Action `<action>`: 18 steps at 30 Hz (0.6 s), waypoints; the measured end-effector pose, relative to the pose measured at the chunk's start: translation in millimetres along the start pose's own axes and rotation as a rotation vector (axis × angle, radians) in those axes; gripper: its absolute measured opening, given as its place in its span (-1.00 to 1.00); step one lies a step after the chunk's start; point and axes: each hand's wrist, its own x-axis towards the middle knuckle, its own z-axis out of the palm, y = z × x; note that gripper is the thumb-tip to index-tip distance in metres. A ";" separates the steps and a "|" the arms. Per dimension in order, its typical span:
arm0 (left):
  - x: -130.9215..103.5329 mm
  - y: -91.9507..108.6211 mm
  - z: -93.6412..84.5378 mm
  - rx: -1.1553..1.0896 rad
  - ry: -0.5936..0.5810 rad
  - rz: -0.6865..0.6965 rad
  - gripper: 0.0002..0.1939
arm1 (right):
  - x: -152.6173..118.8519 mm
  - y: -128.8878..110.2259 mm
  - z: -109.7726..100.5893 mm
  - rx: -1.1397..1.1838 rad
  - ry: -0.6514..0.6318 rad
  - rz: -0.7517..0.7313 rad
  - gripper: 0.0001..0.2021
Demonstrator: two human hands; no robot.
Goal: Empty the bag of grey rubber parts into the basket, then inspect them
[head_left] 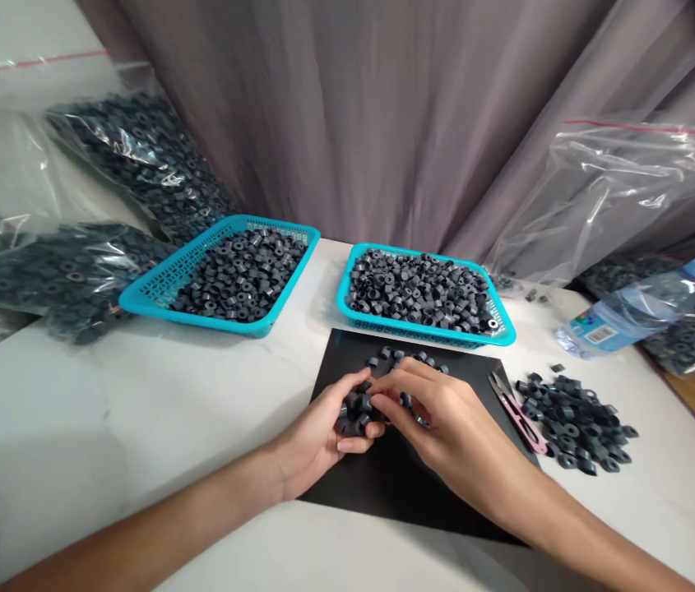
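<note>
My left hand (322, 427) is cupped around a small heap of dark grey ring-shaped pieces (356, 411), short tubes with a hole through the middle. My right hand (437, 407) reaches over that heap, its thumb and forefinger pinched together at the pieces in the left palm. Whatever sits between those fingertips is too small and covered to make out clearly. Both hands are above a black mat (396, 485). More loose grey rings (424, 359) lie on the mat behind the right hand, which partly hides them.
Two blue baskets, left (155, 306) and right (427, 330), hold grey rings. Pink thread snips (523, 423) lie at the mat's right edge beside a pile of rings (581, 423). A water bottle (643, 308) lies tilted at right. Clear bags of rings (137, 156) flank the baskets.
</note>
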 end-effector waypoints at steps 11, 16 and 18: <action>1.0 -0.3 -0.5 0.099 -0.104 0.004 -0.69 | 0.4 -6.3 -0.2 0.178 0.155 -0.040 -0.89; 1.7 -3.3 -3.4 0.052 -0.130 -0.032 -0.75 | 3.0 -8.9 13.3 0.264 0.199 -0.025 -0.92; 1.5 -4.1 -4.5 0.035 -0.129 -0.035 -0.77 | 4.0 -8.9 14.6 0.250 0.165 -0.014 -0.92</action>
